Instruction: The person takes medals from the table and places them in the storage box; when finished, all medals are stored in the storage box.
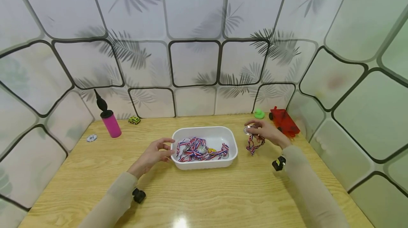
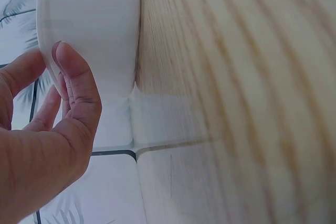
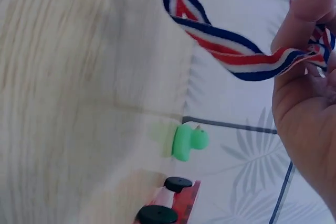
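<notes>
A white plastic bin (image 1: 204, 165) stands on the table, with several medals on red, white and blue ribbons (image 1: 194, 153) heaped inside; a silver medal disc (image 1: 202, 149) shows among them. My left hand (image 1: 156, 153) holds the bin's left rim, its fingers bent at the edge in the left wrist view. To the right of the bin, my right hand (image 1: 264, 131) grips a silver medal (image 1: 247, 130) above the table. Its striped ribbon (image 3: 226, 51) hangs in loops and twists below the fingers. Part of the ribbon is hidden inside the palm.
A green rubber duck (image 1: 259, 114) and a red toy vehicle (image 1: 284, 121) sit behind my right hand. At the left stand a magenta and black pump (image 1: 111, 123), a small yellow toy car (image 1: 134, 120) and a round token (image 1: 91, 138). Patterned curtains (image 1: 194, 61) close off the back and sides.
</notes>
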{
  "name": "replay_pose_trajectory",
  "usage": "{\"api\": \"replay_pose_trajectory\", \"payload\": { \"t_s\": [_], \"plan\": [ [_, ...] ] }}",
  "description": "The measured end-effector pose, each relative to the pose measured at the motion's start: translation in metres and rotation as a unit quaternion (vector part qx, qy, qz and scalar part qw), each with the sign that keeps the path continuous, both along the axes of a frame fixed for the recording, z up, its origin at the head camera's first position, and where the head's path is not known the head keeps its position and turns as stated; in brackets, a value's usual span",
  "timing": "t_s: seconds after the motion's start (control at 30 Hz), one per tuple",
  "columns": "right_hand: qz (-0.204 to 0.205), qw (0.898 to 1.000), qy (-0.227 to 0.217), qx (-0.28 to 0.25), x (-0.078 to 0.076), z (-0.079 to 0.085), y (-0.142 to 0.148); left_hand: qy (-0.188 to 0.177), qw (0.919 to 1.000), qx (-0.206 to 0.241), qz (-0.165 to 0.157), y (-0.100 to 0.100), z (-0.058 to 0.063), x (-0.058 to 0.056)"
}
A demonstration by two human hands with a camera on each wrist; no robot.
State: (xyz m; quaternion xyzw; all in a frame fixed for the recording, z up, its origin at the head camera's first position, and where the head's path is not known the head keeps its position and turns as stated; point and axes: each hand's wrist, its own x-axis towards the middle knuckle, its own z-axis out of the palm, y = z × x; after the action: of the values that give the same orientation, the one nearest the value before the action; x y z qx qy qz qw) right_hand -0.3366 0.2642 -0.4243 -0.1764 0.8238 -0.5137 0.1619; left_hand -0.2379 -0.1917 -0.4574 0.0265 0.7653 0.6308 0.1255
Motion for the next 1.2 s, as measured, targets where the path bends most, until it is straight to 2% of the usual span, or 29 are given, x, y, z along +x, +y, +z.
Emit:
{"api": "replay_pose_trajectory", "payload": {
  "t_s": [0.43, 0.87, 1.03, 1.2],
  "plan": [
    [0.004, 0.999, 0.032, -0.005, 0.003, 0.012, -0.023, 0.004, 1.0, 0.004, -0.008, -0.001, -0.001, -0.001],
    [-0.022, 0.997, 0.029, -0.063, 0.001, 0.012, -0.035, 0.006, 0.9998, 0.015, -0.012, -0.002, -0.004, -0.001],
    [-0.038, 0.993, 0.029, -0.104, -0.001, 0.013, -0.04, 0.007, 0.9996, 0.026, -0.01, -0.002, -0.005, -0.002],
    [-0.037, 0.99, 0.036, -0.13, -0.004, 0.018, -0.046, 0.012, 0.9992, 0.034, -0.015, -0.003, -0.005, -0.003]
  ]
}}
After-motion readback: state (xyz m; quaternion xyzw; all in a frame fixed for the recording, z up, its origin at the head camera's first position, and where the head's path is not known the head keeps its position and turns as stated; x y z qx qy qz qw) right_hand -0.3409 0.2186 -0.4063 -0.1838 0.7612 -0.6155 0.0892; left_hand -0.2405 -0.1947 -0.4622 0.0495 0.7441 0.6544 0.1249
